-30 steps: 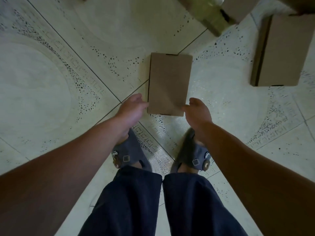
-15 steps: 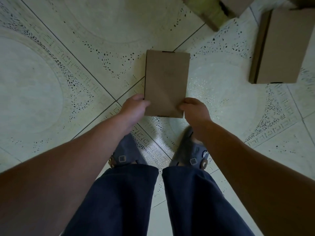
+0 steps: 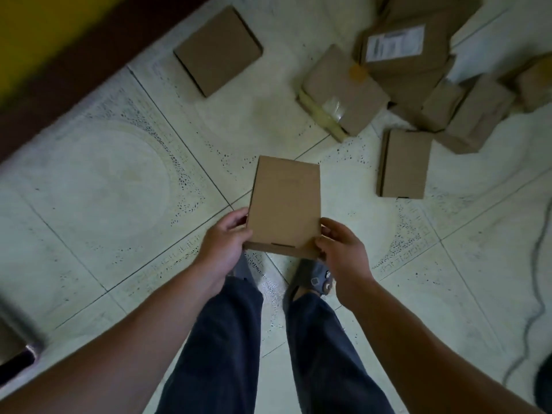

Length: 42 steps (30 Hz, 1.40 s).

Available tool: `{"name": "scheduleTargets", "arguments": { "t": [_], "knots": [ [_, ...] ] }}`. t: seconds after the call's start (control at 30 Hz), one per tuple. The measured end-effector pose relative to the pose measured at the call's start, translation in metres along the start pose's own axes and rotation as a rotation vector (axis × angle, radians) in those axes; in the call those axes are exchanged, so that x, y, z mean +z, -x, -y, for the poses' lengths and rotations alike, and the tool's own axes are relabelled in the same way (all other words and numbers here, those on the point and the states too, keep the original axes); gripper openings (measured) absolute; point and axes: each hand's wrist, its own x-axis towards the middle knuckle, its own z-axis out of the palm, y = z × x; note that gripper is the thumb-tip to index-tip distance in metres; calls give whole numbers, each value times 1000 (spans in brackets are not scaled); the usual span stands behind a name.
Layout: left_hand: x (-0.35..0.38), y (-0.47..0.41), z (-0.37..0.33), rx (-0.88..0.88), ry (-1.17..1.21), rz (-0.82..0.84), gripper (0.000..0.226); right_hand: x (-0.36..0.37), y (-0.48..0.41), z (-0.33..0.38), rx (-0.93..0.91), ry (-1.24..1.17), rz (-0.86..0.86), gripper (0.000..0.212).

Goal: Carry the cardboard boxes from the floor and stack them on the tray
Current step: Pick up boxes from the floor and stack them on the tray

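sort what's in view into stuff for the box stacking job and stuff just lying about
Job: held box, gripped by left hand and right hand; flat box by the wall; taped box; labelled box; flat box on the right; small boxes far right.
Lying about: cable; blurred grey thing lower left, possibly the tray, cannot tell.

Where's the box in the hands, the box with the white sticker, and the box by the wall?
held box (image 3: 285,204), head view, middle of its top face.
sticker box (image 3: 395,43), head view, on the white sticker.
wall-side box (image 3: 218,50), head view, middle of its top.
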Motion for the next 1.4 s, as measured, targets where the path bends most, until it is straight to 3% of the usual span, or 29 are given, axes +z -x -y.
{"name": "scheduleTargets", "arguments": {
  "t": [0.33, 0.53, 0.63, 0.93, 1.2, 1.4],
  "knots": [
    [-56, 205, -76, 177, 151, -13, 37, -44, 206, 80, -225, -2, 80, 36],
    [-75, 311, -76, 249, 322, -94, 41, -54, 301, 103, -343, 14, 189, 31],
    [-71, 359, -54, 271, 443, -225, 41, -64, 340, 102, -415, 108, 286, 29],
    [-76, 461, 7, 314, 747, -412, 38, -60, 419, 94, -569, 368, 524, 26],
    [-140, 539, 102, 444, 1052, -592, 26, 32, 511, 41, -728, 576, 692, 28],
    [-206, 586, 219, 446, 1137, -716, 28, 113, 578, -56, -767, 695, 797, 23]
  ]
}}
